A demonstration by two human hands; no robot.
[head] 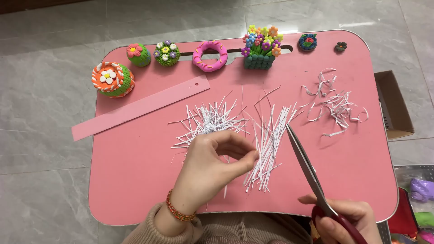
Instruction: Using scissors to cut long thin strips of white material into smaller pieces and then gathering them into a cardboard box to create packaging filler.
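Spanning the view: pink desk [352, 180]. Pink strip [140, 107] at nine o'clock. Clay flower models [260, 47] along twelve o'clock. Scissors [307, 169], blades closed, gripped by right hand [339, 221] at five o'clock. Left hand [212, 165] pinches white paper slivers [266, 144], centre.

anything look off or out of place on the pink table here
Mostly tidy. The pink strip lies askew, its left end sticking out past the pink table edge. Curled paper scraps lie scattered at the right, unlike the straight white strips by the left hand. The clay models look intact.
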